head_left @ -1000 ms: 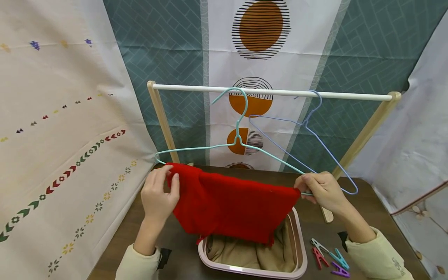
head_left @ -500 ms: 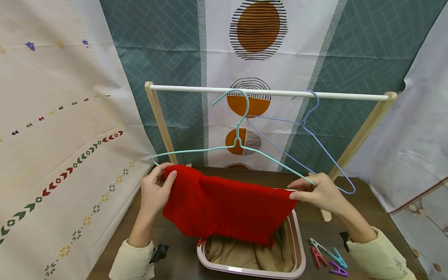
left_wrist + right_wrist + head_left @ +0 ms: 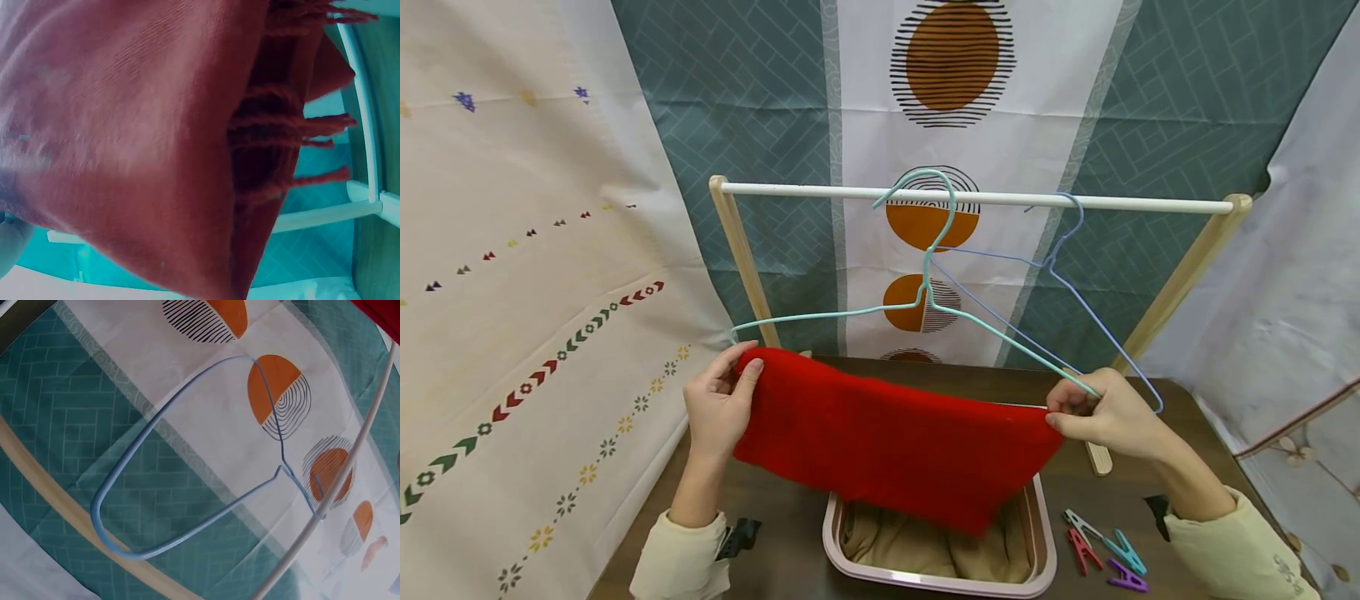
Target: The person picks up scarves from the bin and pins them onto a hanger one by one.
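A red fringed scarf [image 3: 895, 442] hangs folded over the bottom bar of a mint-green hanger [image 3: 827, 315]. My left hand [image 3: 718, 408] pinches the scarf's top left corner between thumb and fingers, close to the hanger's left end. At the other end, my right hand [image 3: 1112, 417] pinches the scarf's top right corner, and the hanger's right arm runs into that hand. The hanger's hook overlaps the rack's white rod in the head view; I cannot tell whether they touch. Twisted fringe [image 3: 300, 128] shows along the scarf's edge in the left wrist view.
A blue hanger [image 3: 1097, 317] hangs from the white rod [image 3: 820, 191], behind my right hand. Below the scarf stands a pink basin [image 3: 1045, 567] with khaki cloth [image 3: 917, 546] inside. Several clothespins [image 3: 1123, 550] lie to its right. Patterned curtains surround the dark table [image 3: 790, 542].
My right hand has shifted its grip from the hanger's corner to the scarf's edge and moved right. My left hand has moved slightly left. The scarf is spread wider; the hook moved right and up.
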Demonstrator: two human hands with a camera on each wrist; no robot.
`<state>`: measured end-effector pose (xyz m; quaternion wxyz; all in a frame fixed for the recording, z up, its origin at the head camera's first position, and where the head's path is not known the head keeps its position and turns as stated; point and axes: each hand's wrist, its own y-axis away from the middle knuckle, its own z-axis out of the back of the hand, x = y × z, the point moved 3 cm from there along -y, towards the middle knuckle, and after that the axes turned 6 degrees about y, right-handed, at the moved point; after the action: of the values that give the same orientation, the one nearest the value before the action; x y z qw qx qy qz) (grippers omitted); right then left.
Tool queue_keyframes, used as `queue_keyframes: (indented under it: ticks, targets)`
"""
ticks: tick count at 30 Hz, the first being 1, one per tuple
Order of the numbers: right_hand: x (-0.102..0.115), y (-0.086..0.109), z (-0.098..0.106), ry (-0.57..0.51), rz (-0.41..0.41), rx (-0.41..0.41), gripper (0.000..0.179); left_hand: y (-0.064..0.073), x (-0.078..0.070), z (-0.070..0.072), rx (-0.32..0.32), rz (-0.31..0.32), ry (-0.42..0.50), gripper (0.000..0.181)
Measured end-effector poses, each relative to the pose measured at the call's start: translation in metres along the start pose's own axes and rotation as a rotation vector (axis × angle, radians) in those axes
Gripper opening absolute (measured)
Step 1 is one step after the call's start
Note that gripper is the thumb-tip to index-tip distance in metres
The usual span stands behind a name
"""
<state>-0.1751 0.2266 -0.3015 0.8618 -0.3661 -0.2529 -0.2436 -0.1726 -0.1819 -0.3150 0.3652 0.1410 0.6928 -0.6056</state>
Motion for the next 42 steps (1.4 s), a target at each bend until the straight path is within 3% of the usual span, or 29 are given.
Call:
queue_keyframes:
  ticks: [6, 13, 17, 21, 34, 37, 42]
  targets:
    - [0.002, 0.000, 0.006, 0.004, -0.007, 0.001, 0.028, -0.006, -0.019, -0.001, 0.014, -0.007, 0.002, 0.020]
    - [-0.001, 0.002, 0.010, 0.106, -0.097, -0.198, 0.036, -0.006, -0.025, -0.005, 0.034, -0.032, -0.038, 0.024]
    - [-0.003, 0.001, 0.011, 0.137, -0.141, -0.260, 0.037, -0.004, -0.026, -0.006, 0.072, -0.055, -0.083, 0.036]
    - [-0.006, 0.000, 0.014, 0.146, -0.201, -0.325, 0.038, 0.004, -0.021, -0.008, 0.121, -0.050, -0.044, 0.047]
    - [-0.008, -0.009, 0.027, 0.161, -0.281, -0.351, 0.038, 0.031, -0.004, -0.021, 0.204, 0.102, 0.149, 0.057]
    - [-0.008, -0.008, 0.030, 0.168, -0.253, -0.336, 0.038, 0.032, 0.000, -0.019, 0.222, 0.117, 0.115, 0.059]
    - [-0.010, -0.006, 0.029, 0.149, -0.139, -0.284, 0.040, 0.028, 0.019, -0.008, 0.306, 0.231, 0.068, 0.060]
